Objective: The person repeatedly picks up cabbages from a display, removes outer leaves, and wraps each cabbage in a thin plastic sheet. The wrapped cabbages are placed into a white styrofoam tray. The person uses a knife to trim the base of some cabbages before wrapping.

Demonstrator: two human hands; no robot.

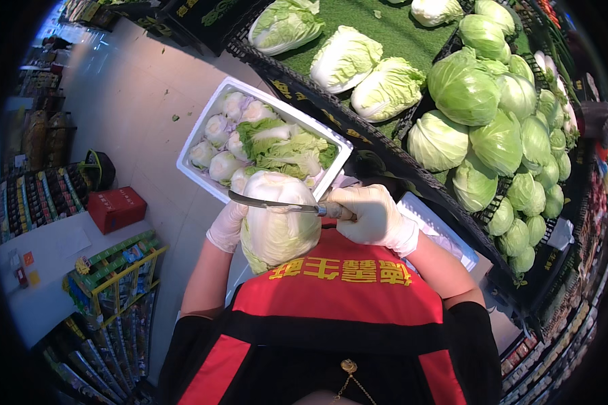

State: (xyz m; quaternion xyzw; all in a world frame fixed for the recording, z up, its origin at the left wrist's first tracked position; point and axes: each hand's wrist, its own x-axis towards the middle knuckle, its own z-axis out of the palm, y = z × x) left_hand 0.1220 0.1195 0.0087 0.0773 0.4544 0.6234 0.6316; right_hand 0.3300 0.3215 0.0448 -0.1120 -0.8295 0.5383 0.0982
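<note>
A napa cabbage point(279, 228) rests in my gloved left hand point(229, 223), held against the front of my red apron point(334, 298) with its pale stem end up. My right hand point(372, 215), also in a white glove, grips the wooden handle of a knife point(278, 203). The knife's curved blade lies across the cabbage near its stem end; whether it cuts in is hard to tell. Just beyond, a white foam box point(210, 188) holds several napa cabbages point(223, 165) standing stem up, with loose green leaves point(289, 149) on top. The cabbage hides most of my left fingers.
At the right, a black crate display point(329, 104) carries napa cabbages point(347, 58) on green matting and piled round cabbages point(463, 86). Another foam box point(435, 228) sits behind my right arm. To the left stand a counter point(55, 253) with a red box point(116, 208) and a snack rack point(116, 278).
</note>
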